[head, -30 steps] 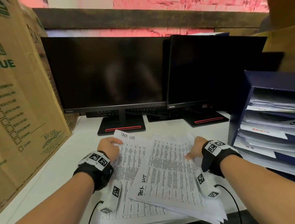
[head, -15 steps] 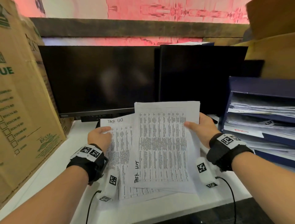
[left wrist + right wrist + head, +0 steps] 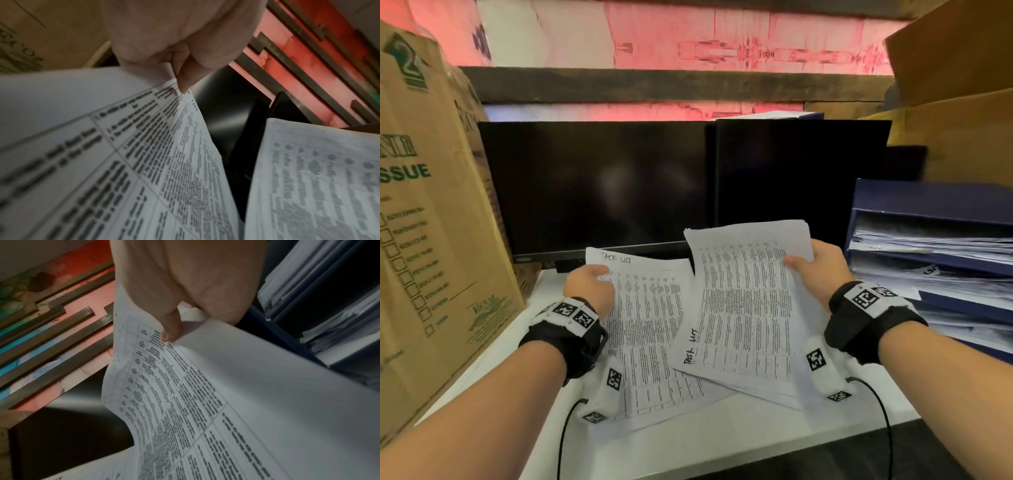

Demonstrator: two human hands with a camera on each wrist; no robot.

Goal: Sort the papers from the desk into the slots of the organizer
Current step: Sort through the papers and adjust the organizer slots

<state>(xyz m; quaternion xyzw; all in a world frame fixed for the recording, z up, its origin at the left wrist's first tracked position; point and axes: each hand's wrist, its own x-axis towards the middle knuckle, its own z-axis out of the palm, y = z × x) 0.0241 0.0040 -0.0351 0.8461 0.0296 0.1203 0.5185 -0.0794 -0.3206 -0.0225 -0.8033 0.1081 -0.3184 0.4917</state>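
Two bundles of printed sheets marked "TASK LIST" are lifted off the white desk point(image 3: 688, 445). My left hand point(image 3: 589, 284) pinches the left bundle point(image 3: 647, 325) at its upper left edge, thumb on top point(image 3: 185, 76). My right hand point(image 3: 822, 270) grips the right bundle point(image 3: 746, 308) at its upper right edge, thumb on the printed face point(image 3: 170, 327). The right bundle overlaps the left one and tilts toward the blue organizer point(image 3: 928, 202) at the right, whose slots hold stacked papers point(image 3: 941, 240).
Two dark monitors point(image 3: 602, 185) stand behind the papers. A large cardboard box point(image 3: 431, 222) stands at the left on the desk. More cardboard boxes point(image 3: 962, 102) sit above the organizer. Cables point(image 3: 883, 421) hang from the wrist cameras over the desk's front edge.
Both hands lifted the sheets off the desk. The pile has split: the right bundle has moved right and tilted, apart from the left bundle.
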